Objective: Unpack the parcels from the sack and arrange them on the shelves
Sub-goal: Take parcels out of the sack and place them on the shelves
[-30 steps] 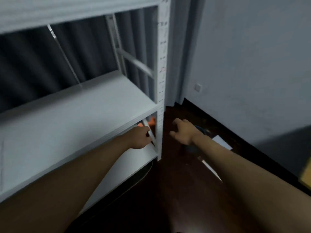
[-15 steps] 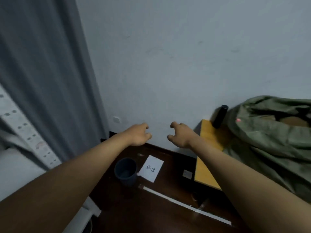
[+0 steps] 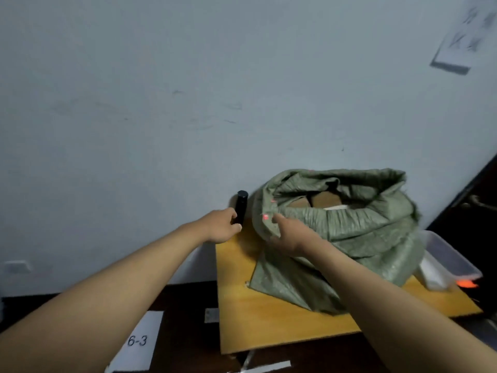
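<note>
A green woven sack (image 3: 363,232) sits with its mouth rolled open on a yellow wooden table (image 3: 269,313). Brown cardboard parcels (image 3: 322,199) show inside the mouth. My right hand (image 3: 289,234) reaches over the sack's left rim, fingers spread and lying against the fabric; I cannot see a firm grip. My left hand (image 3: 221,227) hovers left of the sack with loosely curled fingers, empty, just in front of a black cylinder (image 3: 241,205). The shelves are out of view.
The black cylinder stands upright against the wall at the table's back left corner. A clear plastic bin (image 3: 451,261) sits to the right of the sack. A paper sheet marked 6-3 (image 3: 137,341) lies on the dark floor. A dark door (image 3: 476,205) is at the right.
The view swung right, from the white shelf unit past the curtain and wall to the table. Both hands stayed out in front and now reach the sack, the right hand arriving at its rim.
</note>
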